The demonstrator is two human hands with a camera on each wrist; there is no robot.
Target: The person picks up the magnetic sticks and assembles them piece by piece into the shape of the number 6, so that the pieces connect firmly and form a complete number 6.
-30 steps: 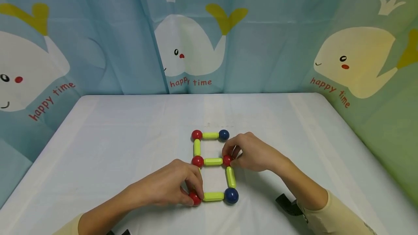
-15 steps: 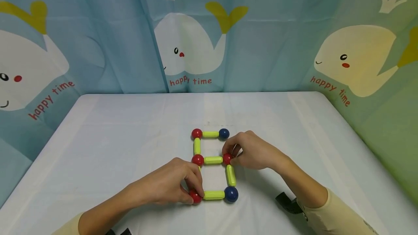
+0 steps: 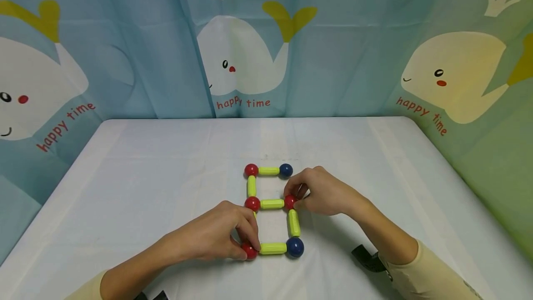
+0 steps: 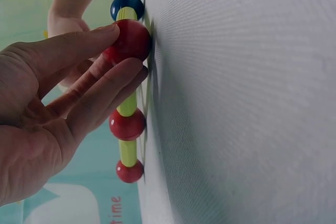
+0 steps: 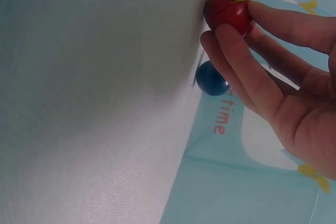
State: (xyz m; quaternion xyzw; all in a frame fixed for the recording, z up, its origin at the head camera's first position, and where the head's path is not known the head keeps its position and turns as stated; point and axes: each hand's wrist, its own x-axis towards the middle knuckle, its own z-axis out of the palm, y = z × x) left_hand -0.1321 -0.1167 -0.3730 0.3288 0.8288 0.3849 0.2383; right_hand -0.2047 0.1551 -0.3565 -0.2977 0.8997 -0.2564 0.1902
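Observation:
My left hand [image 3: 226, 231] pinches the red ball [image 4: 132, 41] at the figure's near left corner, thumb on one side and fingers on the other. The right hand [image 3: 322, 192] grips another red ball [image 5: 229, 13] at the middle right joint. Yellow-green rods link the balls into a flat figure on the table: a square with a rod [image 3: 273, 248] along its near side and a blue ball [image 3: 295, 247] at the near right. From the middle left red ball [image 3: 252, 203], a rod [image 3: 251, 186] runs back to a far red ball [image 3: 251, 170], joined by a rod to a blue ball [image 3: 286, 170].
A white cloth covers the table [image 3: 166, 161]. Behind and beside it hangs a blue-green curtain [image 3: 350, 59] printed with whales. A dark strap-like object [image 3: 368, 258] lies by the right sleeve.
Both hands keep their grip on the same two red balls. The rod between the right red ball and the near blue ball has shifted very slightly; the view has moved a little.

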